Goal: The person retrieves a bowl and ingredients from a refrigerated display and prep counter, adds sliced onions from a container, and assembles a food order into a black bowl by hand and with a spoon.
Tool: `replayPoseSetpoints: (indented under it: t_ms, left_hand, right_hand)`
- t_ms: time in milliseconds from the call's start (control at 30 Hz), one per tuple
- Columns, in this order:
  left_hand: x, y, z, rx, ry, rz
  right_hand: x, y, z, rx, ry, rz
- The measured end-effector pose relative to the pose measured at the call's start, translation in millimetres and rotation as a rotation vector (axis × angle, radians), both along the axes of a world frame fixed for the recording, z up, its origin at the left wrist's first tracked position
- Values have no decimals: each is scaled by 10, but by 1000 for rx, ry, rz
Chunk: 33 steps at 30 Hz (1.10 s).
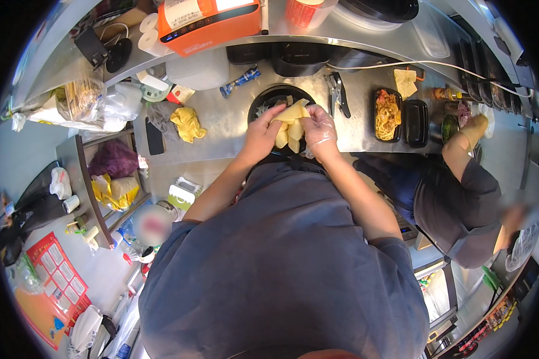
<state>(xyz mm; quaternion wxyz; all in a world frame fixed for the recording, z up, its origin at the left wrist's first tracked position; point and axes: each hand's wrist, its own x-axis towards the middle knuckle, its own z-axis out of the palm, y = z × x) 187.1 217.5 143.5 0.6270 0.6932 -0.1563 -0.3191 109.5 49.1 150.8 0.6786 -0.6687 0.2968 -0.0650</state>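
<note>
Both hands are over a round black bowl (254, 104) on the steel counter. My left hand (266, 129) pinches one side of a thin, pale-yellow food sheet (292, 113), which looks folded. On its other side my right hand (320, 128), in a see-through plastic glove, grips the sheet between thumb and fingers. Several pale-yellow food pieces (289, 135) show just below it, between the hands. Whitish shreds (262, 111) lie inside the bowl at the left. The hands and the sheet hide much of the bowl's contents.
Black-handled tongs (338, 95) lie right of the bowl. Farther right stand a black tray of noodles (387, 116) and a black container (416, 123). A co-worker (460, 202) reaches over the counter there. At left lie a yellow cloth (187, 124) and a phone (155, 136).
</note>
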Motion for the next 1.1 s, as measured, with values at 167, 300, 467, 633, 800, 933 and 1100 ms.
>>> replayPoseSetpoints:
  t_ms: [167,300,467,633,800,933,1100]
  left_hand:
    - [120,132,35,99,-257,-35]
    - [252,217,113,163,-314,-43]
    - [472,341,-43,121,-59,-209]
    - [583,281,43,-92,159,-272]
    - [594,204,119,95,-161,-314]
    - [411,146,266,8,86,-213]
    - [228,92,112,133,18,-142]
  right_hand:
    - [21,-7,425,-429,54,116]
    - [140,-286,1029,-776,186,485]
    - [367,-763,1038,-640,200,917]
    - [409,-756,700,-459,28,895]
    - [410,-450,638,-387,26,669]
    - [339,-304,783,-459,80,654]
    - [209,-208,507,-581,-72,543]
